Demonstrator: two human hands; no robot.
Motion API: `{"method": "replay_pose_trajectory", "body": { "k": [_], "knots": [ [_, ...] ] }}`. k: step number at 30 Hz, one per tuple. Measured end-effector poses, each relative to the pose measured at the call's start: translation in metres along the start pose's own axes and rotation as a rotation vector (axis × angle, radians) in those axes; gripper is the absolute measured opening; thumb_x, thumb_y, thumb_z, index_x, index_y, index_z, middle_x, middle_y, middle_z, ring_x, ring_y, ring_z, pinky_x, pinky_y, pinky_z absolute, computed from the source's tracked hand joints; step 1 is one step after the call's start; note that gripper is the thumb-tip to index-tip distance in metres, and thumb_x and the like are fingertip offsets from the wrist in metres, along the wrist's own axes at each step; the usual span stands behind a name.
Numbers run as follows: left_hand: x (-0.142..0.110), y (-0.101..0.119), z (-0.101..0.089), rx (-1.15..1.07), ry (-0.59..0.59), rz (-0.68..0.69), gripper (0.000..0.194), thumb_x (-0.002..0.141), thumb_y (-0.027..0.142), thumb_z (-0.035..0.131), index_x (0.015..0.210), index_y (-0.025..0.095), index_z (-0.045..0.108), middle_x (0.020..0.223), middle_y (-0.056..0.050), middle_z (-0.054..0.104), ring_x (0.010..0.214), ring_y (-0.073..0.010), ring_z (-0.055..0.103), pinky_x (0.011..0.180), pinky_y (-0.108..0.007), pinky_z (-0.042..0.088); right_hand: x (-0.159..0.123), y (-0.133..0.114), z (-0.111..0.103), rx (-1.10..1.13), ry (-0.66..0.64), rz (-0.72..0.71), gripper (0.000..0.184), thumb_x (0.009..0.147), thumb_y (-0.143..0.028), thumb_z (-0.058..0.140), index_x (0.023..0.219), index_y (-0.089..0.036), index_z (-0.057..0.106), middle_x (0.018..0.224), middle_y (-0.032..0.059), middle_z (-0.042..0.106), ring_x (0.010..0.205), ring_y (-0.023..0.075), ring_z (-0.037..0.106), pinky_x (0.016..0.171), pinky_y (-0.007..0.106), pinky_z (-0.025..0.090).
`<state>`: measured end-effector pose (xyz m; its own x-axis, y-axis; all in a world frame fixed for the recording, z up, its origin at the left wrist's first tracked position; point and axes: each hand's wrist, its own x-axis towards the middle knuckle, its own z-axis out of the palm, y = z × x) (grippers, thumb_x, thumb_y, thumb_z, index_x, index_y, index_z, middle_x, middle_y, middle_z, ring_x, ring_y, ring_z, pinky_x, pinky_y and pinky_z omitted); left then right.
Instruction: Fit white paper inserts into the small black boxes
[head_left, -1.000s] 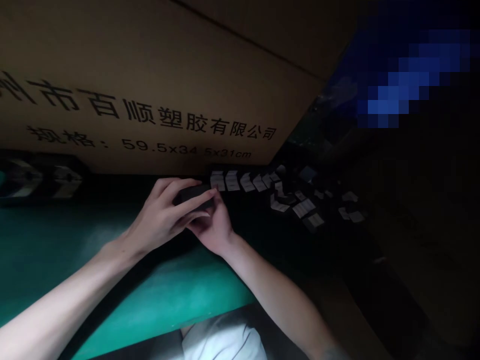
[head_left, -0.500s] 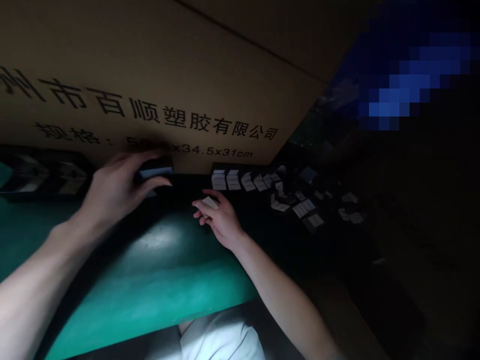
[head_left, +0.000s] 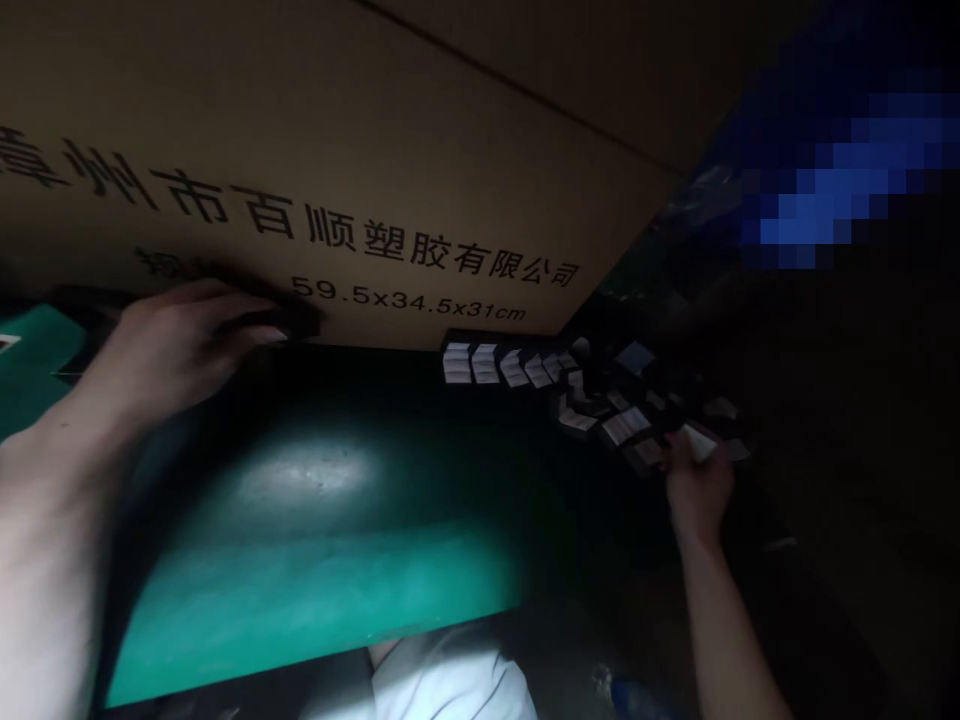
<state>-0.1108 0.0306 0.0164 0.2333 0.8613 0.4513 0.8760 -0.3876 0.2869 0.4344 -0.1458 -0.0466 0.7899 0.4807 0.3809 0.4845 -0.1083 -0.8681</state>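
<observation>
Along the far edge of a smooth green workbench top [head_left: 315, 570] stood a large tan corrugated carton [head_left: 337, 170], printed in black with Chinese characters and the dimensions 59.5x34.5x31cm.

Item: left hand [head_left: 176, 350], at far left, its fingers curled over and nearly closed on a black rectangular block [head_left: 294, 320] at the foot of the carton. Shadow hid how firm the hold was.

Item: right hand [head_left: 697, 490], well to the right in deep shadow, with a small white paper slip [head_left: 699, 442] standing up at its fingertips, apparently pinched. The fingers were too dark to read exactly.

Item: a neat row of short white paper stacks [head_left: 480, 362], just beyond the carton's lower corner, running into a loose scatter of similar paper slips [head_left: 622, 425], some overlapping, just beside the right hand.

Item: a white cloth garment [head_left: 442, 685], below the near edge of the bench.

Item: a pixelated blue patch [head_left: 832, 180], upper right, not identifiable.

Risks: a careless sweep of the right wrist could push the neighbouring slips together or out of line. Thin paper could slide from a light pinch and vanish into the dark area. Poor light could hide a dropped slip, and the block could catch against the carton.
</observation>
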Motion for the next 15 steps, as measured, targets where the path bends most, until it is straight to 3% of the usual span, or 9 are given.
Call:
{"method": "replay_pose_trajectory", "body": {
  "k": [5, 10, 15],
  "knots": [
    [0.002, -0.005, -0.003, 0.015, -0.147, -0.095, 0.055, 0.091, 0.038, 0.044, 0.131, 0.010, 0.071, 0.133, -0.012, 0.075, 0.128, -0.0335, 0.066, 0.112, -0.047, 0.049, 0.005, 0.048, -0.026, -0.042, 0.078, 0.141, 0.053, 0.072, -0.058, 0.079, 0.106, -0.019, 0.067, 0.077, 0.0037, 0.068, 0.057, 0.0189, 0.061, 0.052, 0.033, 0.049],
    [-0.001, -0.002, -0.015, 0.054, -0.169, -0.173, 0.052, 0.088, 0.041, 0.048, 0.125, 0.016, 0.073, 0.131, -0.007, 0.076, 0.124, -0.0325, 0.066, 0.109, -0.045, 0.050, 0.005, 0.060, -0.023, -0.035, 0.060, 0.205, 0.053, 0.070, -0.056, 0.079, 0.106, -0.018, 0.069, 0.077, 0.0022, 0.067, 0.059, 0.0182, 0.061, 0.053, 0.031, 0.047],
    [-0.015, -0.012, -0.021, 0.128, 0.019, -0.197, 0.052, 0.094, 0.056, 0.048, 0.116, 0.016, 0.073, 0.113, -0.009, 0.075, 0.105, -0.0307, 0.069, 0.094, -0.040, 0.054, 0.002, 0.058, -0.024, -0.030, 0.015, 0.224, 0.058, 0.071, -0.052, 0.078, 0.115, -0.015, 0.070, 0.078, -0.0004, 0.067, 0.060, 0.0148, 0.059, 0.056, 0.027, 0.045]
  ]
}}
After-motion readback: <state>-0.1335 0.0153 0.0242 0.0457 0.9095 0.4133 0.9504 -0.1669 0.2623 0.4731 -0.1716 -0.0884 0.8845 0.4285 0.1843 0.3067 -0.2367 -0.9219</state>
